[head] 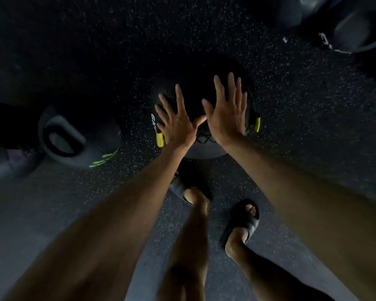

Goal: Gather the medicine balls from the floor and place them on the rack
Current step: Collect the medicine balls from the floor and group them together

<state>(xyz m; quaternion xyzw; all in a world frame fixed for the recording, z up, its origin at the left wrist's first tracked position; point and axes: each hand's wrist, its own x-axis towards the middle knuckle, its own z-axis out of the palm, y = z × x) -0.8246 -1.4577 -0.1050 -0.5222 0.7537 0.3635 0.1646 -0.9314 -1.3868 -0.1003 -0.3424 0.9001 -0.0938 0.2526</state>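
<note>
While I bent over the speckled floor (96,61), my left hand (174,124) and right hand (226,111) were spread over the black medicine ball (192,99). My fingers (179,94) were straight and released, grasping nothing; whether they touched it I could not tell. That ball sat just ahead of my sandals (243,222), with bare floor open beside and beyond it. A second ball (74,140) lay well apart to the left, and another (345,29) at the upper right was cut by the frame. Dim light swallowed the ball's far rim.
</note>
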